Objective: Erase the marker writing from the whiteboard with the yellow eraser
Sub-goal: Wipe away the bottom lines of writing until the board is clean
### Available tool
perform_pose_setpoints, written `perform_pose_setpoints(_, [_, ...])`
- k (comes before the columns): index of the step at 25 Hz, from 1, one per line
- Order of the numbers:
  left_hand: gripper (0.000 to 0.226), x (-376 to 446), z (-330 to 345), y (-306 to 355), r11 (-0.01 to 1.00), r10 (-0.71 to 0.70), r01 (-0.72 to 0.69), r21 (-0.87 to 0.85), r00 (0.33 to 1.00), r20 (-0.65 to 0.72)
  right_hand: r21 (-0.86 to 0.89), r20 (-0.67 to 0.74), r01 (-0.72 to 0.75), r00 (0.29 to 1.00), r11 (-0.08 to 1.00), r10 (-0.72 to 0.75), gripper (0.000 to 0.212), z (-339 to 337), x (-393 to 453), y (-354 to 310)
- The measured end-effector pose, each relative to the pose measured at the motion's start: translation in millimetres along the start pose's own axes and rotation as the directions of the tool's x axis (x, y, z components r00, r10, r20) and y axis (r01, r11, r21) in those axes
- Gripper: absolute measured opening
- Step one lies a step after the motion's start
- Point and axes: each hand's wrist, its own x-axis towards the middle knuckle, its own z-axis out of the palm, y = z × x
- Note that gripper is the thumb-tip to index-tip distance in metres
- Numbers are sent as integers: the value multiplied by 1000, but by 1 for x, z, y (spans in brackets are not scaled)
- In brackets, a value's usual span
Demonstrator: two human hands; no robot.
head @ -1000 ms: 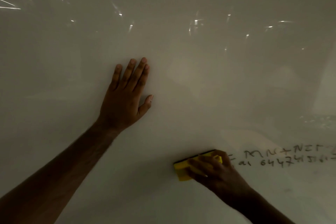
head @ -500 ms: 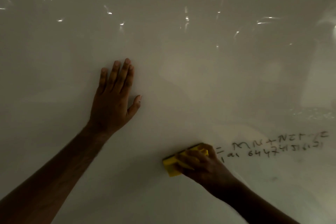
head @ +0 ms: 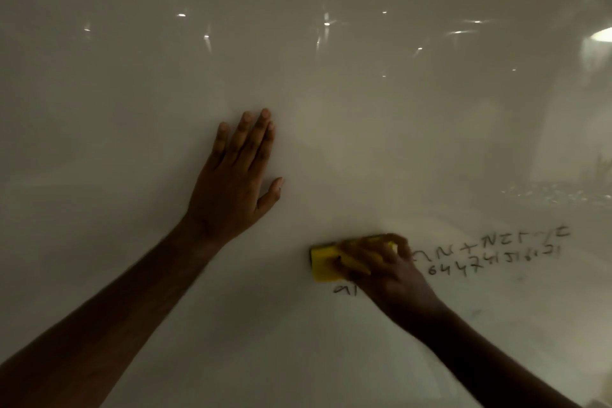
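The left hand [head: 231, 189] lies flat and wide open on the whiteboard [head: 331, 109], fingers together and thumb apart. Lower right, the right hand [head: 387, 272] presses the yellow eraser [head: 326, 263] against the board, fingers curled over it. Two rows of marker writing [head: 490, 252] run rightward from that hand, with a few strokes just below the eraser.

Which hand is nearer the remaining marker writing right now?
Right. The right hand presses the yellow eraser against the whiteboard, right beside the marker writing. The left hand rests flat on the board, up and to the left, well apart from it.
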Motion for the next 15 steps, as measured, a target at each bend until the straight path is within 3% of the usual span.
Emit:
perform_pose_setpoints(2, [82,2,1,4,1000,-4,4,-1,1000,-4,-36,114,156,982,987,-151,41,6,-41,-3])
perform_pose_setpoints(4, [82,2,1,4,1000,-8,8,9,1000,-6,-57,146,182,974,982,-172,46,-3,-54,14])
perform_pose_setpoints(10, [83,10,1,15,1000,-26,26,17,1000,-3,-61,-70,-105,992,993,100,42,-35,13,58])
perform_pose_setpoints(12, [83,17,2,21,999,-29,29,13,1000,-10,-9,-64,-34,997,999,33,41,-18,17,37])
perform_pose_setpoints(15, [83,24,4,28,1000,-22,22,11,1000,-9,-16,63,218,974,976,-216,38,7,-19,3])
